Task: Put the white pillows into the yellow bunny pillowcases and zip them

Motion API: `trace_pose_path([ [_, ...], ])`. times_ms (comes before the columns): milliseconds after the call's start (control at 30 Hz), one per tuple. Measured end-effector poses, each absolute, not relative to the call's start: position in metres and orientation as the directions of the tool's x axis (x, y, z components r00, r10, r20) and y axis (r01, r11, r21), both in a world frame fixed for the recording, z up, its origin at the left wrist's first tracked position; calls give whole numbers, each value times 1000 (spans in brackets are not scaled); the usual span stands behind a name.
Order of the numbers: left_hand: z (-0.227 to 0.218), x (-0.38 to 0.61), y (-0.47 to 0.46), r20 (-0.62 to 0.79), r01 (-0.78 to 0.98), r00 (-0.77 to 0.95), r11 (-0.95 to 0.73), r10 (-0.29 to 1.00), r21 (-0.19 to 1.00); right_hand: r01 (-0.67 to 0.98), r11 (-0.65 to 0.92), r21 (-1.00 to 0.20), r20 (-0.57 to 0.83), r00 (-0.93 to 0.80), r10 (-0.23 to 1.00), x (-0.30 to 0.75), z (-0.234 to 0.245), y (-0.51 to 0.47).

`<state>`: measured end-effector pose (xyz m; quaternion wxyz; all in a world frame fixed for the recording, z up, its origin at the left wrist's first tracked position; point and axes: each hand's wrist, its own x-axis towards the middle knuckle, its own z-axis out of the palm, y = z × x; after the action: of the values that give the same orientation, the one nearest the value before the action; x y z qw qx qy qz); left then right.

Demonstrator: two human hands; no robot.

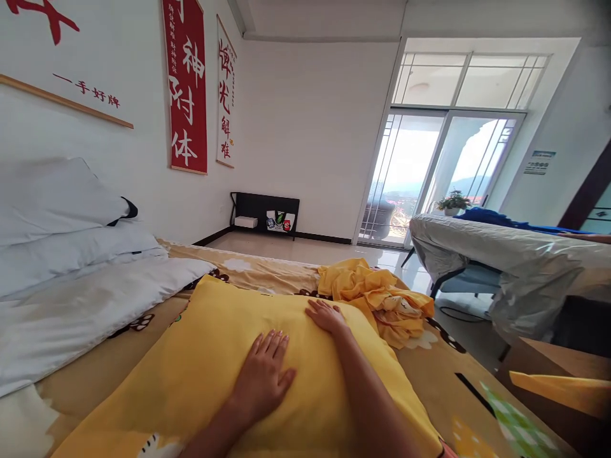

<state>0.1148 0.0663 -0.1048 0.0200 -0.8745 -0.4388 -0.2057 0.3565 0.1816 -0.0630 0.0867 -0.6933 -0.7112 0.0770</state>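
Note:
A big yellow pillow lies on the bed in front of me. My left hand rests flat on its middle, fingers stretched out and together. My right hand lies palm down near the pillow's far right edge, fingers spread flat. Neither hand holds anything. Just beyond my right hand sits a crumpled yellow cloth with a cartoon print.
White pillows and a white duvet are stacked at the left by the wall. The bed sheet is tan with printed figures. A table under a silver cover stands at the right. A wooden surface is at the right edge. Glass balcony doors are behind.

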Motion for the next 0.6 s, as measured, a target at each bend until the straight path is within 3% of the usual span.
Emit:
trace_pose_path([
  [67, -110, 100, 52, 431, 734, 600, -678, 674, 38, 970, -40, -238, 6, 43, 999, 383, -62, 177],
  [133, -124, 84, 38, 549, 682, 661, -715, 512, -154, 965, -94, -245, 20, 102, 995, 407, -67, 162],
  [233, -154, 62, 22, 704, 666, 663, -630, 255, -400, 957, -152, -246, 65, 172, 983, 435, -87, 126],
  [300, -172, 53, 15, 724, 684, 660, -560, 202, -467, 949, -146, -281, 144, 192, 971, 450, -111, 95],
  [467, -192, 54, 9, 820, 716, 553, -586, 145, -379, 863, -48, -503, 352, 255, 901, 486, -182, 2],
  [533, -180, 47, 10, 852, 667, 513, -671, 99, -324, 851, -42, -523, 353, 262, 898, 504, -192, -31],
  [600, -149, 27, 15, 816, 566, 557, -790, 156, -235, 868, -50, -493, 347, 250, 904, 525, -179, -53],
])
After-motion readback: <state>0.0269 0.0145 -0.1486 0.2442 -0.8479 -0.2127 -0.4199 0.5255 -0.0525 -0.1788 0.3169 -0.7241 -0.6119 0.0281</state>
